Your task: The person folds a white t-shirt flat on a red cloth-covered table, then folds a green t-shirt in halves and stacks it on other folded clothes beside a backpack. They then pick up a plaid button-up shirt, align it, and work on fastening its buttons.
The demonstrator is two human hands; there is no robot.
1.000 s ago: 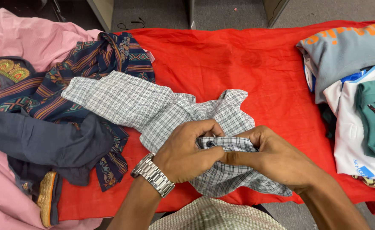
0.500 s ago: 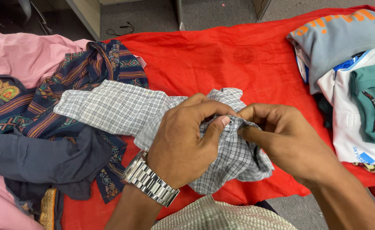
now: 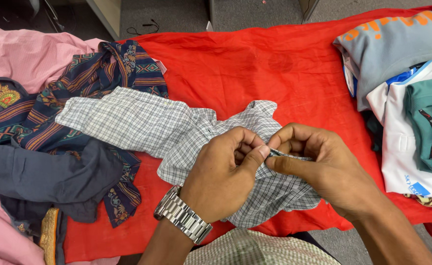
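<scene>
The checked shirt (image 3: pixel 177 132) lies crumpled on the red cloth (image 3: pixel 255 64), its long axis running from about ten o'clock, where a sleeve or panel spreads flat, down to about four o'clock, where the bunched part sits under the hands. Both hands meet over that lower end. The left hand (image 3: pixel 223 179), with a metal watch (image 3: pixel 182 221) on its wrist, comes up from six o'clock and pinches a fold of the fabric between thumb and fingers. The right hand (image 3: pixel 324 169) comes in from four o'clock and grips the same edge, its fingertips touching those of the left, so a short strip of cloth is held taut between them. What exactly sits in the pinch, a button or a seam, is too small to tell. The two hands are equally close to the shirt; the free, spread length lies away from them toward ten o'clock.

Further out at nine o'clock, a dark patterned garment (image 3: pixel 103 78) and a navy garment (image 3: pixel 44 176) overlap the shirt's far end, with pink fabric (image 3: pixel 25 54) beyond. At three o'clock lies a pile of folded shirts (image 3: pixel 402 98) in grey, white and teal, well apart from the hands.
</scene>
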